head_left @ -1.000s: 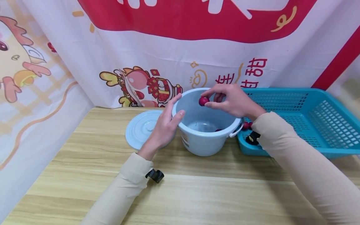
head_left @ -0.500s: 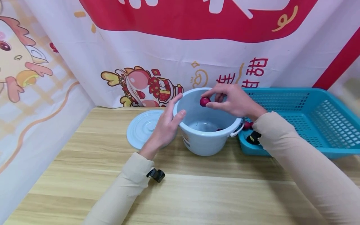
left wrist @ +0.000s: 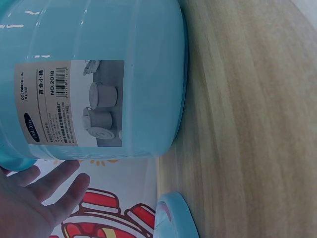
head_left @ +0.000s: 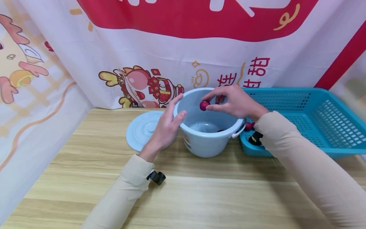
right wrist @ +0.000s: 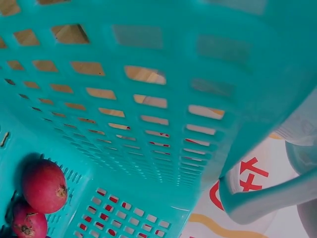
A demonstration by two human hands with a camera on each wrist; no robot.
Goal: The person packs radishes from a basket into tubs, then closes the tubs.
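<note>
A pale blue bucket (head_left: pixel 204 146) stands upright on the wooden table. My left hand (head_left: pixel 166 127) holds its left rim, the thumb over the edge and the fingers along the outside. Over the bucket's mouth, my right hand (head_left: pixel 237 101) pinches a small round red radish (head_left: pixel 204 105) between thumb and fingertips. A bit of dark red shows on the bucket's floor, partly hidden by the front rim. To the right is a turquoise slotted basket (head_left: pixel 303 93) with red radishes (right wrist: pixel 44 186) inside. The right wrist view does not show the right hand.
The round blue lid (head_left: pixel 140 132) lies left of the bucket, partly behind the left hand. The bucket's white handle (head_left: pixel 238 132) hangs on its right, close to the basket. A printed cloth (head_left: pixel 137 51) hangs behind the wooden table (head_left: pixel 200 197).
Both hands keep nearly the same place, the radish still pinched above the bucket. The whole head view has shifted slightly.
</note>
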